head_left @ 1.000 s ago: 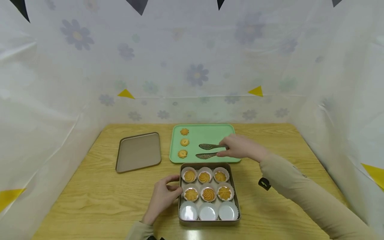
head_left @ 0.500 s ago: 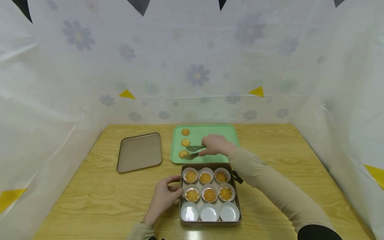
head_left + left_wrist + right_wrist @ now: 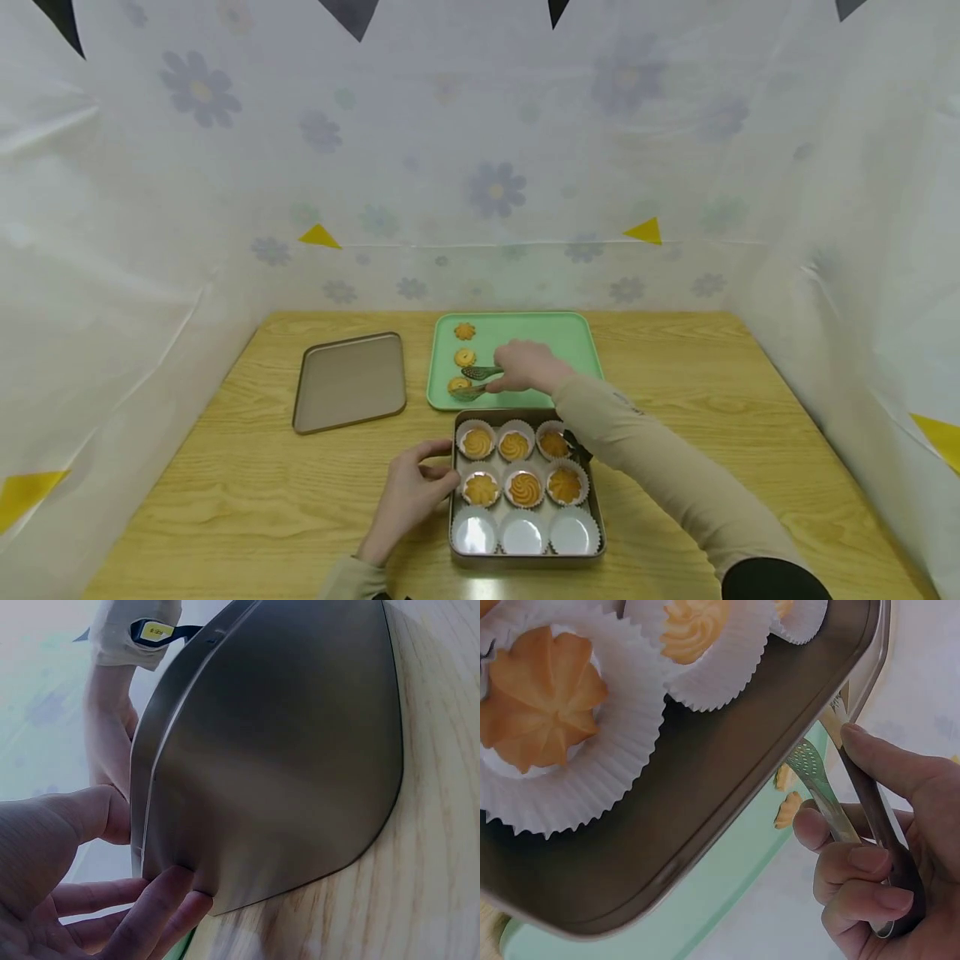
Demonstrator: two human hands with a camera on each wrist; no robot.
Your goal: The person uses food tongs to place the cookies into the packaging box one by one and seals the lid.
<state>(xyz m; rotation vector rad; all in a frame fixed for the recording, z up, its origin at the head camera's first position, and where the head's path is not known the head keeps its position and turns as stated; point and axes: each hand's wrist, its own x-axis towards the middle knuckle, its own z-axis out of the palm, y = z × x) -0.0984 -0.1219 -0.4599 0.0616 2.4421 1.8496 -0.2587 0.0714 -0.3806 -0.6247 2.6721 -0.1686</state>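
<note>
At centre frame the right hand (image 3: 528, 367) holds tongs (image 3: 482, 372), blades spread, the lower half-hiding a cookie (image 3: 457, 382) on the green tray (image 3: 547, 329); contact is unclear. Lower centre, the left hand (image 3: 408, 487) touches the tin (image 3: 527, 562); whether it pinches I cannot tell. A sleeve (image 3: 637, 433) covers the tin's upper right corner.

Pale flowered sheeting (image 3: 408, 92) hangs behind and beside a wood-grain table (image 3: 217, 500).
</note>
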